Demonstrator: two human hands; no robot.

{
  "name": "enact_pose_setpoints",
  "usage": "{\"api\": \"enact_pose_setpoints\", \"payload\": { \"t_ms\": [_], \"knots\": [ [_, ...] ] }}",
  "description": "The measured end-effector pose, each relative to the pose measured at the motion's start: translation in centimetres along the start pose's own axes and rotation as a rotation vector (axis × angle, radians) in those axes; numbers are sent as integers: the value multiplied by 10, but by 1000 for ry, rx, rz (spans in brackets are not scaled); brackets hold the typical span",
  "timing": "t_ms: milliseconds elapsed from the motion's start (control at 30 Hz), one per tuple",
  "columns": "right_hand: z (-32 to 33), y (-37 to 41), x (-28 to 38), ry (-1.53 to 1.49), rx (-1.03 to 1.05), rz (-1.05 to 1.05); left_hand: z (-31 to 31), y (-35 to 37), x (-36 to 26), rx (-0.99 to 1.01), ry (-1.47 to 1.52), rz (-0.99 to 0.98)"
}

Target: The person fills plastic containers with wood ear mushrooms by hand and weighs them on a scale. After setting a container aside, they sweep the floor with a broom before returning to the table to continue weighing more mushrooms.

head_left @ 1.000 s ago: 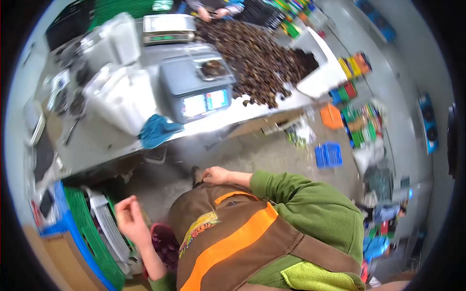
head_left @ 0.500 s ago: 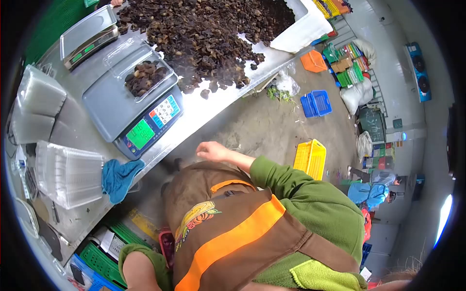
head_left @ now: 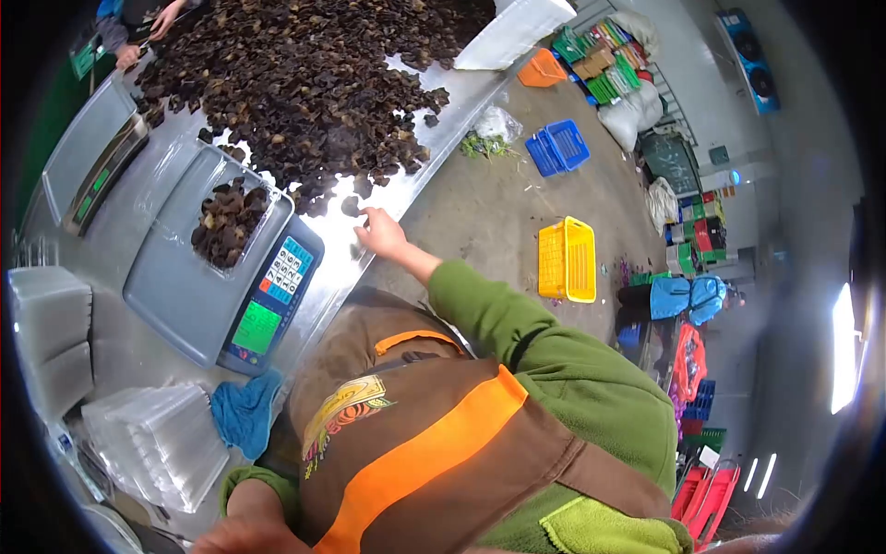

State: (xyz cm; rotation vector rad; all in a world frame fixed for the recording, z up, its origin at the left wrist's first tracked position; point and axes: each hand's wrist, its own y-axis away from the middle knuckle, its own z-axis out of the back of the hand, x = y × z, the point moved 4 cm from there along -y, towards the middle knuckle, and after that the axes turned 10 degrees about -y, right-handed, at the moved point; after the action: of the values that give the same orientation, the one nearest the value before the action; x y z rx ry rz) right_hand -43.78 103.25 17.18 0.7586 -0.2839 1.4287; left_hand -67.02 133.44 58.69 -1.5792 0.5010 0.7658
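My right hand (head_left: 381, 233) reaches over the metal table's edge, fingers loosely apart with nothing visible between them. Just beyond its fingertips lies a single dark mushroom piece (head_left: 351, 206). A wide heap of dark brown, curled mushrooms (head_left: 305, 92), like wood ear, spreads behind it. To its left, a digital scale (head_left: 171, 295) with a lit green display carries a clear plastic tray (head_left: 261, 242) holding a small pile of mushrooms (head_left: 224, 222). My left hand (head_left: 247, 535) is low at the bottom edge, blurred and partly cut off, its fingers not distinguishable.
Another person's hands (head_left: 166, 18) are at the far upper left, near a second scale (head_left: 90, 162). Stacked clear trays (head_left: 157, 448) and a blue cloth (head_left: 245, 411) sit on the near table. A white foam box (head_left: 512, 35) stands behind; a yellow crate (head_left: 567, 260) is on the floor.
My right hand has moved from beside my apron to the table edge by the mushrooms. My left hand has come into view at the bottom. The view has shifted; another person's hands show more.
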Motion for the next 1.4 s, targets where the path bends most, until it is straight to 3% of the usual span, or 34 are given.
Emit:
{"api": "enact_pose_setpoints", "payload": {
  "t_ms": [33, 100, 167, 267, 300, 400, 500, 533, 600, 633, 700, 733, 800, 833, 900, 933, 1000, 1067, 1100, 1133, 1267, 1333, 1400],
  "knots": [
    [3, -9, -1, 28, -138, -37, 9, 3, 18, 10, 8, 2],
    [-3, -24, -4, 54, -177, -12, 32, 18, 75, 26, 30, 69],
    [-9, -40, 2, 72, -145, 12, 9, -6, 122, -121, -485, -40],
    [-22, -60, -10, -199, -328, 34, 47, 13, 239, -181, -454, 582],
    [-11, -56, 15, -335, -326, 6, 62, 27, 277, -212, -429, 780],
    [20, -31, 119, -685, -58, 250, 89, 52, 348, -396, -473, 880],
    [35, -23, 206, -531, 260, 518, 105, 63, 406, -499, -622, 983],
    [35, -25, 219, -413, 341, 544, 104, 56, 411, -506, -628, 993],
    [30, -47, 226, -429, 285, 580, 104, 53, 426, -547, -487, 1243],
    [31, -57, 225, -481, 310, 500, 104, 48, 428, -557, -493, 1249],
    [29, -74, 215, -533, 354, 311, 97, 44, 433, -671, -69, 1272],
    [18, -88, 200, -560, 359, 320, 96, 41, 427, -679, -74, 1275],
    [20, -92, 193, -699, 455, 132, 89, 31, 411, -649, 81, 1157],
    [22, -94, 191, -720, 477, 110, 84, 35, 399, -661, 78, 1165],
    [19, -97, 185, -775, 555, 78, 72, 44, 364, -439, -179, 1012],
    [19, -94, 185, -800, 588, 77, 64, 57, 350, -446, -184, 1016],
    [14, -85, 186, -739, 627, 81, 43, 76, 323, -136, -775, 831],
    [12, -74, 190, -669, 686, 102, 26, 94, 313, -100, -807, 835],
    [8, -73, 185, -635, 616, 212, 18, 99, 310, -65, -838, 832],
    [7, -72, 184, -599, 545, 322, 12, 104, 310, -153, -761, 837],
    [4, -74, 167, -614, 608, 318, 1, 137, 326, -367, -340, 1108],
    [14, -69, 171, -527, 673, 372, 4, 134, 326, -305, -379, 1103],
    [17, -69, 166, -571, 751, 209, 5, 136, 331, -371, -244, 1134]
  ]
}}
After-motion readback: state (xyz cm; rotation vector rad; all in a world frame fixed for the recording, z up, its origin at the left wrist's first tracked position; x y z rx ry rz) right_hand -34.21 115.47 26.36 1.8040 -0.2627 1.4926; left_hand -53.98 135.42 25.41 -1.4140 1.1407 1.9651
